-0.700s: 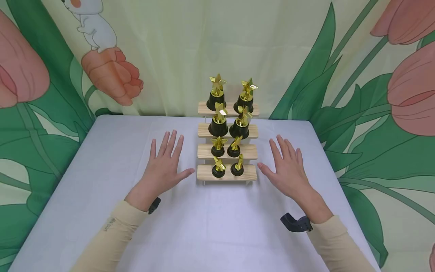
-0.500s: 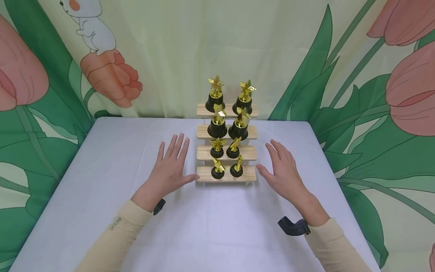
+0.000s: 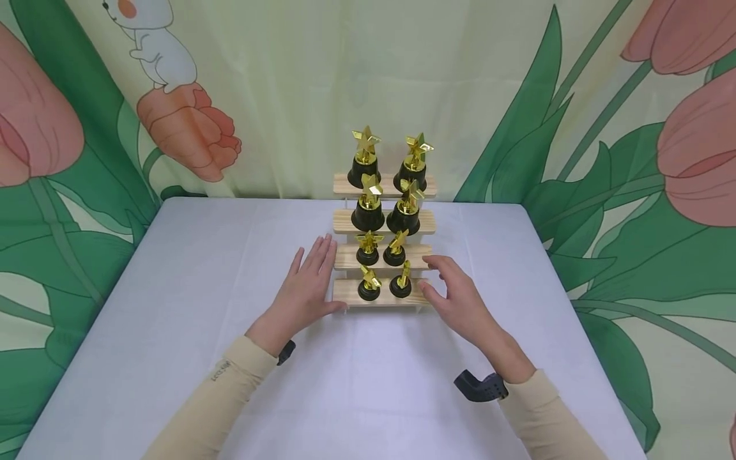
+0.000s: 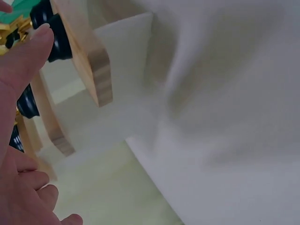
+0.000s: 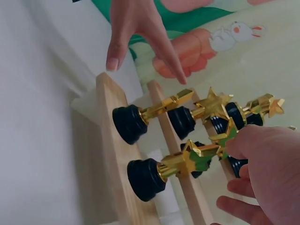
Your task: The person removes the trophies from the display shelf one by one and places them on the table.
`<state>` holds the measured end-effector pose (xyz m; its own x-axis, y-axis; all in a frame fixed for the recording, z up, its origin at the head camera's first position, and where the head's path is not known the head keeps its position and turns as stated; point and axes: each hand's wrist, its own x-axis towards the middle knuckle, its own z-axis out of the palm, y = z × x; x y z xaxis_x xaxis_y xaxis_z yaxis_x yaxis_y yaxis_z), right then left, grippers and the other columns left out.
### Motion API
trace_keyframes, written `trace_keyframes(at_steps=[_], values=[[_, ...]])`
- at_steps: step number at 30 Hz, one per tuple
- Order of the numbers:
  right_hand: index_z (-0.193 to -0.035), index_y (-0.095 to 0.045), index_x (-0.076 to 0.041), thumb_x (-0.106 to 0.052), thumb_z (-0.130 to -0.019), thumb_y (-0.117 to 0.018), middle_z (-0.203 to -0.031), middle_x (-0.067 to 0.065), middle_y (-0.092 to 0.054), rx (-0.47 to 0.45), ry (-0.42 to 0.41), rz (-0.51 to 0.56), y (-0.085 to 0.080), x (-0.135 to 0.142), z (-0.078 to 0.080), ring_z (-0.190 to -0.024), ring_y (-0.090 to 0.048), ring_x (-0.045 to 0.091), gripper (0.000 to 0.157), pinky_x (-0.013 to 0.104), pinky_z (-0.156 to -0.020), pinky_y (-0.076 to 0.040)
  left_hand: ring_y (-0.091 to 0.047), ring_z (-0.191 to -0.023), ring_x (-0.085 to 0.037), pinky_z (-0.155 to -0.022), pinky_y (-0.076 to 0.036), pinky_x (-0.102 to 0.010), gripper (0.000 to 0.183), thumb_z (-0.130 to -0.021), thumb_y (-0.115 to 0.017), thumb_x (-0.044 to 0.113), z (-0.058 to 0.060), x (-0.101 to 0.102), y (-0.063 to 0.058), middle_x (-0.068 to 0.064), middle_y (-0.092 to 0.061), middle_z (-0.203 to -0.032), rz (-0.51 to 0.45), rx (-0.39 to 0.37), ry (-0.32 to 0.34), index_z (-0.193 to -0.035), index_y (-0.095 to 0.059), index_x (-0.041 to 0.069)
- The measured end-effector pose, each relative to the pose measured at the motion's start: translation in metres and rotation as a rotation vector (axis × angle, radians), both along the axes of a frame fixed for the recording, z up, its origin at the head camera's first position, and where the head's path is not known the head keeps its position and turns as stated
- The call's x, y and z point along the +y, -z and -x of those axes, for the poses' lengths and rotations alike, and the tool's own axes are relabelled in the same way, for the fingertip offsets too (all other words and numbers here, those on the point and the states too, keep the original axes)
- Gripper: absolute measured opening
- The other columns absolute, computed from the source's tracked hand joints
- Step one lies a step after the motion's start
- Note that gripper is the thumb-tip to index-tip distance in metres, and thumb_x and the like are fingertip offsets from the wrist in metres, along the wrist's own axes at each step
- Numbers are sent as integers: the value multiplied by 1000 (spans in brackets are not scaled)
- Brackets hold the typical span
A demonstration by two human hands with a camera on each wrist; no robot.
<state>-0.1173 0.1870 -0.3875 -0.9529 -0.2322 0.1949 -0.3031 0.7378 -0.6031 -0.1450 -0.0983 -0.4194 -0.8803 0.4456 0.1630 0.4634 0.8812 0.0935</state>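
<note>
Lighting the white tablecloth [image 3: 368, 390] evenly, glinting off gold star trophies [image 3: 368, 203], shading softly below the front edge of the wooden rack [image 3: 349, 289]; looking dimmer in the left wrist view.

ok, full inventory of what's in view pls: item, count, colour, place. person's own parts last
Stand: 1, pale wood, four tiers, on the table
Large star trophies: 4, gold on black bases, two on each of the upper two tiers
Small star trophies: 4, gold on black bases, two on each of the lower two tiers
Table: 1, white cloth, under the stand
Curtain: pale cream, behind the table
Printed rabbit: 1, white, curtain's upper left
Printed carrot: 1, orange, below the rabbit
Printed tulips: several, pink and green, both sides
Wrist devices: 2, black, one per wrist
Sleeves: 2, beige, on both forearms
Left hand: 1, bare, at the stand's left side
Right hand: 1, bare, at the stand's right side
</note>
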Motion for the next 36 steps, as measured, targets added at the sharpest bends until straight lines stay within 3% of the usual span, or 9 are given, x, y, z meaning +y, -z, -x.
trace_keyframes(at_steps=[11, 20, 24, 31, 36], values=[[-128, -45, -17, -21, -83, -64, -127, -3, -49, -8, -32, 114, 10, -10, 0, -112, -50, 14, 49, 38, -89, -47, -5, -140, -26, -112, -12, -49, 117, -65, -65, 63, -2, 9, 12, -12, -5, -152, 51, -1, 33, -144, -5, 2], [-126, -46, -22, -15, -82, -65, -124, -10, -51, -11, -65, 265, 19, -19, 2, -114, -49, 9, 48, 36, -94, -45, -8, -140, -24, -111, -18, -49, 115, -64, -70, 57, 0, 13, 17, -10, -6, -152, 26, -23, 32, -144, -8, 4], [-125, -47, -20, -14, -82, -64, -122, -7, -53, -18, -60, 331, 21, -20, 5, -114, -50, 11, 47, 37, -95, -44, -7, -140, -23, -111, -19, -47, 113, -64, -71, 54, 0, 14, 19, -8, -5, -152, 37, -29, 17, -144, -7, 5], [-124, -45, -8, -3, -81, -62, -123, 9, -54, -135, -37, 528, 10, -26, 1, -116, -50, 23, 46, 46, -98, -40, -9, -140, -23, -111, -21, -46, 112, -64, -73, 50, 2, 15, 19, -8, -7, -152, 24, -2, 24, -144, -9, 6], [-123, -45, -5, 4, -80, -61, -122, 19, -53, -141, -25, 577, 5, -30, -3, -115, -50, 29, 46, 49, -97, -40, -9, -140, -23, -110, -21, -46, 113, -64, -74, 50, 2, 15, 19, -8, -6, -152, 24, -16, 25, -145, -8, 6]])
